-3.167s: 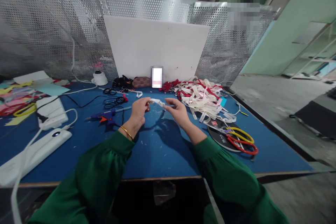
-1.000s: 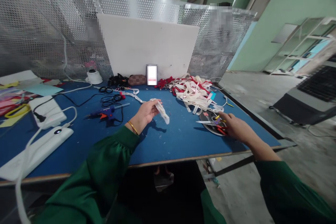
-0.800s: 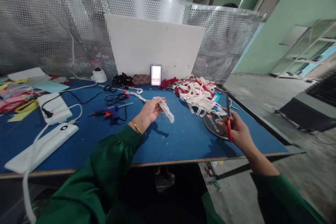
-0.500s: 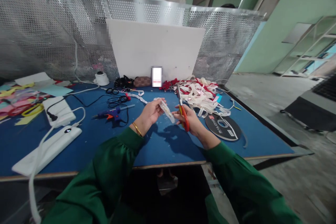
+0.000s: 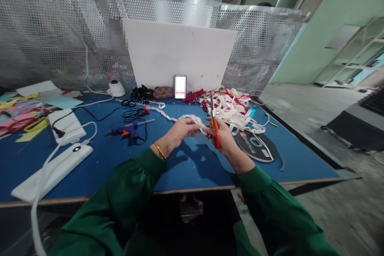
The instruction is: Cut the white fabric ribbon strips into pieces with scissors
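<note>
My left hand pinches a white ribbon with its thumb and fingers. From that hand the ribbon trails back to the left across the blue table top. My right hand is closed around a pair of scissors with orange and yellow handles, blades pointing up and away from me. Its fingertips also touch the ribbon's near end, close to the left fingertips. A heap of white and red ribbon pieces lies just behind my right hand. Beside that hand is a black reel.
On the left lie a blue glue gun, white power strips with cords, and coloured paper. A lit phone leans on a white board at the back, beside a brown checked pouch.
My hands have come closer together on the ribbon. The flat stretch that hung between them is now gathered at my fingertips. The scissors have turned more upright.
</note>
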A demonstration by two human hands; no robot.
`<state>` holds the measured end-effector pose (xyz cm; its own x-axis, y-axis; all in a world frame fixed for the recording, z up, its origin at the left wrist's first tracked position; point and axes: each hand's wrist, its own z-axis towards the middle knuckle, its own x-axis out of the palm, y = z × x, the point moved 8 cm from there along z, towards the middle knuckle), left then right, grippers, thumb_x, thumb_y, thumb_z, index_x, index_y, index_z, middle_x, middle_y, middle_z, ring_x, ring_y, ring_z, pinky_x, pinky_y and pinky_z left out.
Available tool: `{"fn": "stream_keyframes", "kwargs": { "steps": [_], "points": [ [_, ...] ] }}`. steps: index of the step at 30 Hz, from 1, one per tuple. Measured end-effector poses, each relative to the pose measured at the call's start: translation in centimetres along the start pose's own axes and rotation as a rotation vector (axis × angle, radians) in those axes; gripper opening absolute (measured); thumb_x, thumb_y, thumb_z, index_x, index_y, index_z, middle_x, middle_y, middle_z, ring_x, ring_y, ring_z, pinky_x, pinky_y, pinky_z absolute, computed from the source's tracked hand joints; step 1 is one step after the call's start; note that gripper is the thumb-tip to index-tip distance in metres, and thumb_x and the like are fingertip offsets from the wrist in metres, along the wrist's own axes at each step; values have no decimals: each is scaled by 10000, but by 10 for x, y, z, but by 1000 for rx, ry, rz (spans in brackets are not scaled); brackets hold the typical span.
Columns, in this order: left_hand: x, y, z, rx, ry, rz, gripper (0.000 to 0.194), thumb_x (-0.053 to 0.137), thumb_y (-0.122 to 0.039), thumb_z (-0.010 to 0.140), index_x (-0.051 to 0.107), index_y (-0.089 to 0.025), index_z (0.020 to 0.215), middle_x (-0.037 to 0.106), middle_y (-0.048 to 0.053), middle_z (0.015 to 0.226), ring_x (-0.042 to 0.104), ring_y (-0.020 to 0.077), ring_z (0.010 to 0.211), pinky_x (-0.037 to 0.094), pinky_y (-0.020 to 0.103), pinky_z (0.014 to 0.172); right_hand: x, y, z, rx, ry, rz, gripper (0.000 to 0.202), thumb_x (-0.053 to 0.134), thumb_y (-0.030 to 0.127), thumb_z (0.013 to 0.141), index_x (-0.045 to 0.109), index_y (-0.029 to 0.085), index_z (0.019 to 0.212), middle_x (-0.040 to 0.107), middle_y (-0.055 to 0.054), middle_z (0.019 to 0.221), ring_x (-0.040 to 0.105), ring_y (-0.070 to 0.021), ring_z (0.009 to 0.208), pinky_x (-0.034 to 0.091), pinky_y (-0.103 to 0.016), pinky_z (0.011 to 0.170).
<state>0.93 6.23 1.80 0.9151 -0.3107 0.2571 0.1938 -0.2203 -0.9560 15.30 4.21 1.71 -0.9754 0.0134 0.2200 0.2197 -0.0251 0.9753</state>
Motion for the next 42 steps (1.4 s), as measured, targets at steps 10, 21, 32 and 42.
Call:
{"fn": "stream_keyframes", "kwargs": {
  "steps": [10, 21, 32, 42],
  "points": [
    [9, -8, -8, 106, -32, -74, 275, 884, -307, 656, 732, -141, 813, 751, 87, 832, 703, 187, 730, 525, 309, 716, -34, 23, -42, -1, -45, -247, 656, 887, 439, 605, 629, 227, 1171, 600, 56, 717, 556, -102, 492, 419, -214, 414],
    [21, -1, -56, 109, -165, -180, 192, 874, -219, 636, 726, -182, 753, 735, 44, 813, 660, 154, 736, 549, 295, 734, -81, 11, -144, 132, 127, -547, 583, 821, 439, 707, 630, 248, 1223, 499, 48, 730, 503, -131, 612, 487, -273, 588],
    [34, 47, -105, 1, -282, -245, 156, 837, -164, 646, 725, -184, 752, 689, 31, 765, 639, 147, 726, 554, 314, 764, -61, 3, -181, 158, 279, -769, 502, 753, 399, 786, 580, 277, 1241, 663, -9, 907, 604, -186, 755, 519, -297, 710],
    [37, 25, -97, 84, -254, -227, 259, 870, -194, 587, 733, -149, 802, 729, 28, 782, 656, 135, 755, 555, 265, 732, -47, 32, -163, 86, 289, -997, 504, 710, 465, 813, 594, 228, 1242, 697, -37, 997, 644, -201, 812, 511, -304, 736]
  ]
}}
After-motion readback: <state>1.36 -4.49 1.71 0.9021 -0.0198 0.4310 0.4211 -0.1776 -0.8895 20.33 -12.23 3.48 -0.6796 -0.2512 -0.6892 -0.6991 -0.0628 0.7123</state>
